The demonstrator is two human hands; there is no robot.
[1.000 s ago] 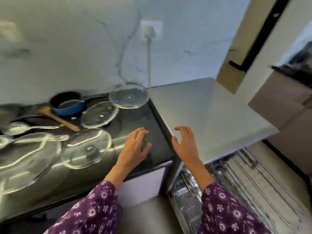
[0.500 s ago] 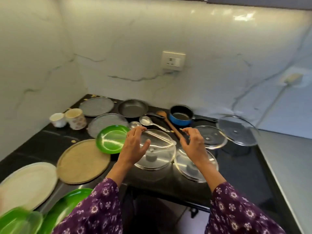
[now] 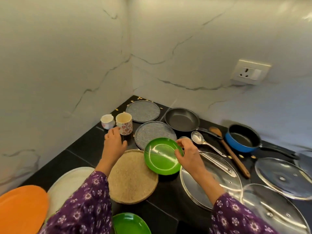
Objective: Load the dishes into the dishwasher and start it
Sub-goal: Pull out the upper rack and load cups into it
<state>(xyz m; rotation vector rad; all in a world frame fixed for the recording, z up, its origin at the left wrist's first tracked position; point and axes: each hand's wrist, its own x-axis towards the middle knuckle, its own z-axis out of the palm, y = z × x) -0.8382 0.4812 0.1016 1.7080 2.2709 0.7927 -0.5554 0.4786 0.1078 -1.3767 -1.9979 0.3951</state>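
Note:
Dirty dishes cover the black counter (image 3: 84,147). My right hand (image 3: 188,153) pinches the right rim of a green plate (image 3: 160,157), which lies partly on a tan round plate (image 3: 133,178). My left hand (image 3: 114,144) hovers with relaxed fingers just in front of a floral mug (image 3: 124,124), its fingertips close to the mug's base. A small white cup (image 3: 107,121) stands left of the mug. Two grey textured plates (image 3: 143,110) (image 3: 154,132) lie behind the green plate. The dishwasher is out of view.
A black frying pan (image 3: 181,119), blue saucepan (image 3: 243,137), wooden spoon (image 3: 229,152) and metal spoon (image 3: 202,142) lie to the right. Glass lids (image 3: 214,179) (image 3: 283,176) (image 3: 273,211) fill the right front. White (image 3: 67,183), orange (image 3: 22,208) and green (image 3: 131,223) plates sit at the front left.
My view has swung left from the dishwasher to the counter corner. My right hand has reached the green plate's rim and my left hand has moved up to the floral mug.

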